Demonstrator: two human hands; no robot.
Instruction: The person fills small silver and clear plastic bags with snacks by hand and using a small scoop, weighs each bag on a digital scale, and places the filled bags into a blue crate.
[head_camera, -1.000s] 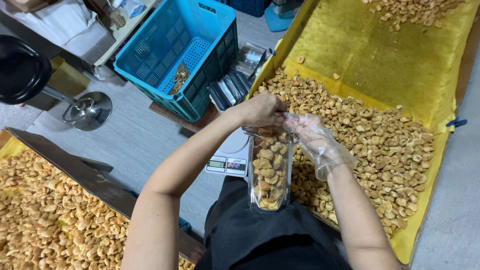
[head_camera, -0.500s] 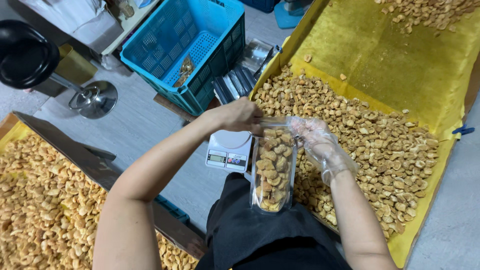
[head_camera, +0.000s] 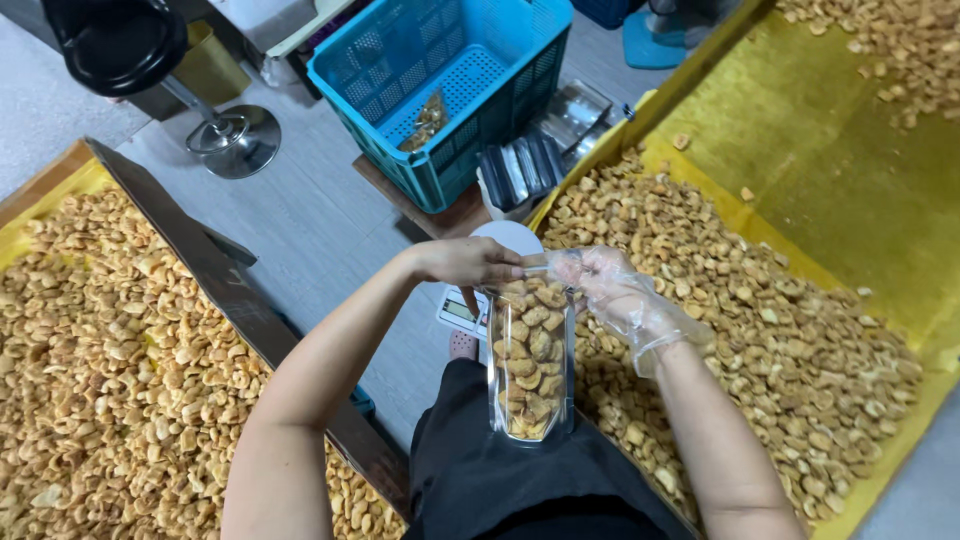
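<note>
Clear plastic is what you are gripping now: the tall, see-through stand-up pouch packed with golden-brown crackers (head_camera: 530, 365) is sitting upright on your dark-trousered lap (head_camera: 500, 480), near the bottom middle of the view. A second ago you were holding it over the small white digital scale (head_camera: 470, 310); now the pouch is lower and nearer to you, off the scale, whose display is peeking out just behind it on the far side. Judging by that, the weighing looks finished and you are working on the mouth of the pouch.

Your bare left hand (head_camera: 465, 262) is reaching in from the left, forearm stretched long across the view, fingers pinching the pouch's top edge. Your right hand in its thin transparent disposable glove (head_camera: 615, 290) is coming in from the right, wrist bent, fingertips clamped on the same top edge, so both hands are meeting over the opening.

To your right, loose crackers are heaped on a yellow-lined tray (head_camera: 820, 200); another heap lies on the left. Far off, a blue plastic perforated crate (head_camera: 440, 80) is standing beyond the scale.
</note>
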